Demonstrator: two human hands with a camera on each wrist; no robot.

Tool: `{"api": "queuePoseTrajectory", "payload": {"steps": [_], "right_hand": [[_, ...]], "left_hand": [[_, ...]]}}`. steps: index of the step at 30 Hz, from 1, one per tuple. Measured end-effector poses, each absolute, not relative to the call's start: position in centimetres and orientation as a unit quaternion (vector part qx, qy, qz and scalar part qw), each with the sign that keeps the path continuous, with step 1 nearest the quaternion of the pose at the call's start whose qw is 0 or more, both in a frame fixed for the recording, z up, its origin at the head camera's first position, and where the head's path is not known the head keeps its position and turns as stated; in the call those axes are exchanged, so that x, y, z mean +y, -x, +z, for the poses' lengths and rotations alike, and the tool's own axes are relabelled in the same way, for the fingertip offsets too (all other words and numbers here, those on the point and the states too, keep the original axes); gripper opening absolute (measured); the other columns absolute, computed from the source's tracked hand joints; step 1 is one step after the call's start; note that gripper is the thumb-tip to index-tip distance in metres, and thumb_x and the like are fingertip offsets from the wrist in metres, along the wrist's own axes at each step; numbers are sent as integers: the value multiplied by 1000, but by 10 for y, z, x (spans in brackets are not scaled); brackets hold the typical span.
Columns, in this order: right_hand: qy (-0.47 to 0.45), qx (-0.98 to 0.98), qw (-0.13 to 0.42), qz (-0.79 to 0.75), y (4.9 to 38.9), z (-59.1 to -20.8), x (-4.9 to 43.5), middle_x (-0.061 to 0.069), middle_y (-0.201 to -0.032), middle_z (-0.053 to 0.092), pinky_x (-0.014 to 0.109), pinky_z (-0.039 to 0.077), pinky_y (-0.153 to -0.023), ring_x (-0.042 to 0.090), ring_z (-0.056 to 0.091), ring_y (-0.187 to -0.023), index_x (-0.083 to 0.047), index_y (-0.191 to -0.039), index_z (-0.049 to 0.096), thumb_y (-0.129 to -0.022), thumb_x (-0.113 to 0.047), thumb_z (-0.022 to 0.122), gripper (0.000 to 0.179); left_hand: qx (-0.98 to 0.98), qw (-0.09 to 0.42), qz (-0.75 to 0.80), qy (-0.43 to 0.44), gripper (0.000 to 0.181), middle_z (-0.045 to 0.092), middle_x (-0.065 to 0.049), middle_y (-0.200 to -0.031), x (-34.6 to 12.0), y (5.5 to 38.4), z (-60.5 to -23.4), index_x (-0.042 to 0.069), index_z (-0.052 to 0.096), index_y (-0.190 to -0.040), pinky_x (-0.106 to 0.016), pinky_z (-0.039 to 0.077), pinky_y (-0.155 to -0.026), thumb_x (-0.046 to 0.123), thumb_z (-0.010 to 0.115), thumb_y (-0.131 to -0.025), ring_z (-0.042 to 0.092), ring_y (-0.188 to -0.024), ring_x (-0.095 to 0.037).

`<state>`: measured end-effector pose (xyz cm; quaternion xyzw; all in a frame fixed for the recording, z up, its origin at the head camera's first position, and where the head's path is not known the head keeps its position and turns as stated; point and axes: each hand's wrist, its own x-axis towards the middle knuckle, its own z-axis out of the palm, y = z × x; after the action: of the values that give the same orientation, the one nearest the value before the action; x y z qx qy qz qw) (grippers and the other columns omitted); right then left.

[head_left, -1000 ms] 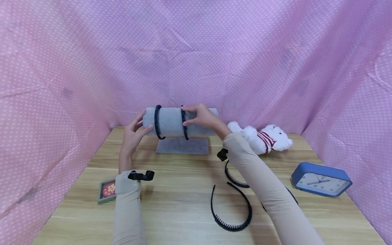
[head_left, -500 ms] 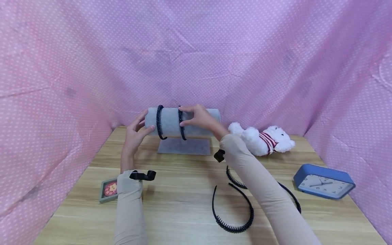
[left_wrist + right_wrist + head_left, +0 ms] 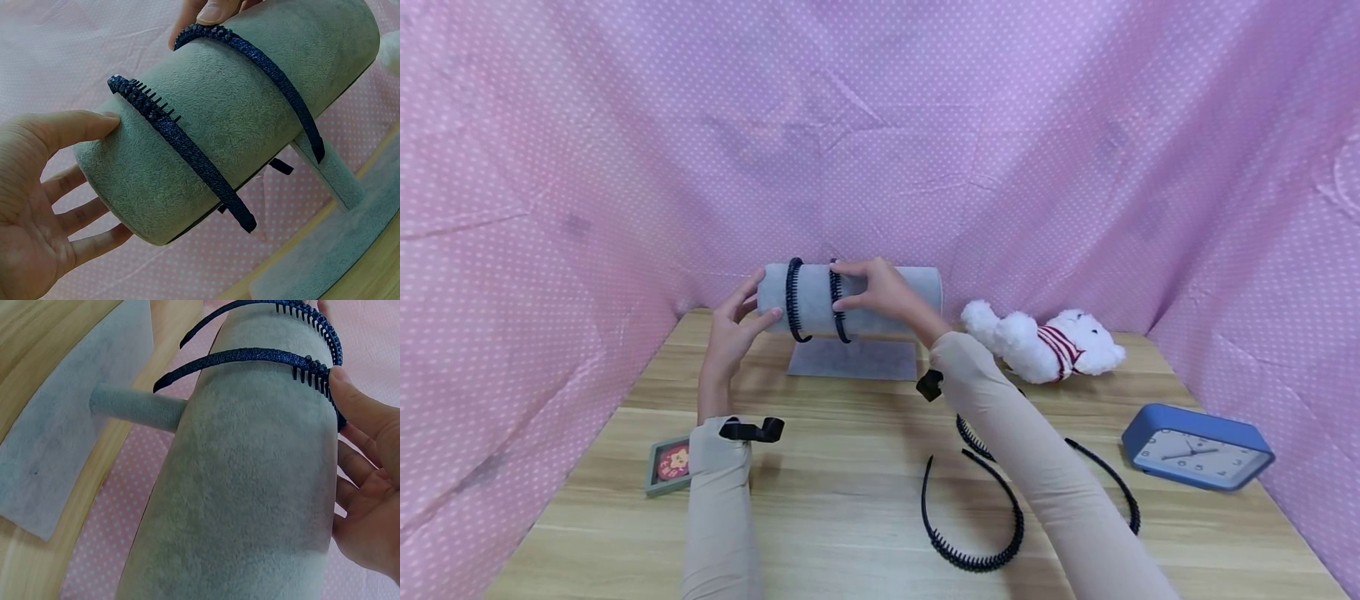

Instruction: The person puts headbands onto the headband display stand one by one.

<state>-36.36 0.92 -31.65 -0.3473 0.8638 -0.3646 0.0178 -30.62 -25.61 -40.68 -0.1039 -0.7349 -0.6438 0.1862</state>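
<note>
A grey velvety headband stand (image 3: 815,300), a thick roll on a post, carries two dark navy toothed headbands. My left hand (image 3: 730,329) grips the roll's left end, thumb in front and fingers behind, as the left wrist view shows. Close to that thumb sits the left headband (image 3: 200,165). The right headband (image 3: 250,355) is pinched by my right hand (image 3: 883,292), its thumb on the toothed part in the right wrist view. Both bands wrap over the roll with their tips free below it.
A headband (image 3: 977,562) lies on the wooden table in front; another headband (image 3: 1135,517) and a third headband (image 3: 973,437) are partly hidden by my right sleeve. A white plush bear (image 3: 1015,337), a blue clock (image 3: 1198,450) and a small framed picture (image 3: 672,461) stand around. Pink dotted cloth hangs behind.
My right hand has slid the right headband leftward along the roll, nearer to the left headband. My left hand keeps its grip on the roll's end. The view has shifted slightly.
</note>
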Motion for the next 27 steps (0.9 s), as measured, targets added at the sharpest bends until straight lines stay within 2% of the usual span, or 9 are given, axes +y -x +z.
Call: {"api": "queuePoseTrajectory", "payload": {"steps": [16, 27], "right_hand": [[324, 876, 8, -356, 357, -321, -5, 3, -154, 52, 37, 30, -125, 21, 41, -149, -18, -145, 58, -84, -22, 85, 67], [330, 880, -24, -339, 355, -326, -12, 5, -153, 54, 39, 33, -124, 24, 45, -146, -19, -145, 58, -83, -24, 86, 68]], "left_hand": [[-735, 184, -645, 105, 65, 37, -6, -165, -254, 305, -405, 17, 46, -154, -12, 53, -90, 4, 70, -95, 44, -138, -36], [-732, 193, -644, 108, 64, 41, -10, -162, -255, 305, -405, 15, 47, -154, -13, 54, -89, 3, 69, -95, 45, -136, -36]]}}
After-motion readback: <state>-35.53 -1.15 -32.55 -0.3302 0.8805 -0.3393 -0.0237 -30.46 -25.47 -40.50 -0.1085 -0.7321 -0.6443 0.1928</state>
